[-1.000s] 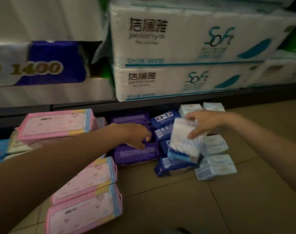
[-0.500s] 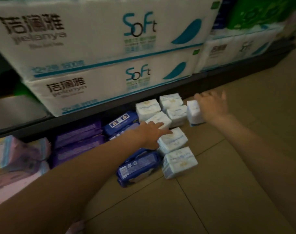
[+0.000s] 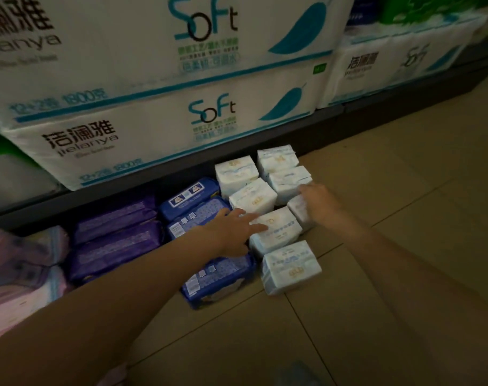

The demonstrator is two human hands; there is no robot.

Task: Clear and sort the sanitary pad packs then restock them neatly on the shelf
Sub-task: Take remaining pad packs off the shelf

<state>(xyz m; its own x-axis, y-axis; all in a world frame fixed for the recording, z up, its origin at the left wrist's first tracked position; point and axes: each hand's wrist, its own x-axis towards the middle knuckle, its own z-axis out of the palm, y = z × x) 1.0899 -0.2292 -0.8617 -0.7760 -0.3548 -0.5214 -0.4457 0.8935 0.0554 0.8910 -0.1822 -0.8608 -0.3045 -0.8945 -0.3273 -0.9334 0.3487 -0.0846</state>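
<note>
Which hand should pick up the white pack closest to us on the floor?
Probably the left hand: it lies open with fingers on the neighbouring white pack, just above the nearest white pack. The right hand is busy holding another white pack.

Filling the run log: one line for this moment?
left hand: flat on white pack | right hand: grips white pack | packs on floor
</note>
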